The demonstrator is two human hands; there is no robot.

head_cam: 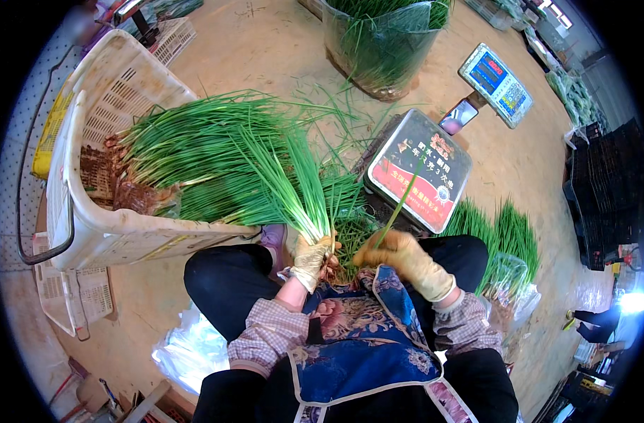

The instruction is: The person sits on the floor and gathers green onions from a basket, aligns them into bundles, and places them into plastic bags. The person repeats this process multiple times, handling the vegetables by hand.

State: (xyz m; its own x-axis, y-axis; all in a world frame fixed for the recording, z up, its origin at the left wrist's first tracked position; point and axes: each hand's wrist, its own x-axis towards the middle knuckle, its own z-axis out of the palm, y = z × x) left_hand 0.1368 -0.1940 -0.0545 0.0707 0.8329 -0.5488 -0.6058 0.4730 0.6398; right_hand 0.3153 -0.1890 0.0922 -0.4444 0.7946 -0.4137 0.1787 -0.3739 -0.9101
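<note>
My left hand (312,259), in a stained glove, is closed around the root end of a bunch of green onions (306,201); the green leaves point up and away from me. Beside it, my right hand (406,259), also gloved and blurred by motion, holds a single green stalk (404,198) that rises in front of the scale platform. A large heap of green onions (211,153) lies at the left with its roots inside a tipped white plastic crate (158,224). Loose trimmings (351,238) lie between my knees.
A platform scale (420,169) with a display unit (496,84) and a phone (458,116) stands ahead. A large clear bag of greens (385,47) is beyond. Bagged green onions (504,259) stand at right, plastic bags (192,343) lie at left, and black crates (607,195) are stacked far right.
</note>
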